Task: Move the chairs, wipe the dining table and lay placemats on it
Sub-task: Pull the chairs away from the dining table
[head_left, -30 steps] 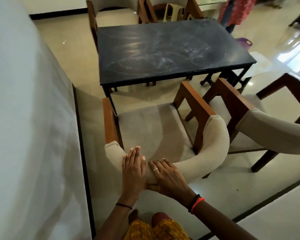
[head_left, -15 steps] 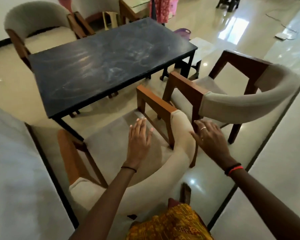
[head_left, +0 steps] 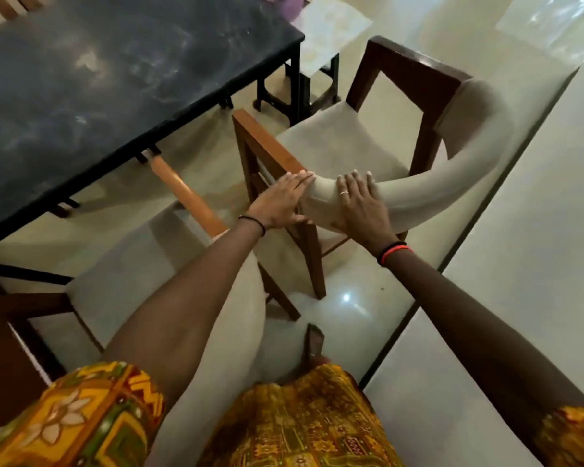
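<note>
Head view showed both your hands laid on the cream padded backrest (head_left: 418, 190) of the farther armchair (head_left: 334, 146). Your left hand (head_left: 277, 203) lay flat, fingers straight and together, at the backrest's end where it met the wooden armrest (head_left: 267, 143). Your right hand (head_left: 361, 207), wearing a ring, lay just beside it, fingers spread and nearly straight over the padding. That armchair stood near the corner of the black dining table (head_left: 115, 79), apart from it. A second armchair (head_left: 122, 284) stood beneath your forearms, close against the table's edge. A pale-topped stool (head_left: 331, 28) stood beyond the corner.
</note>
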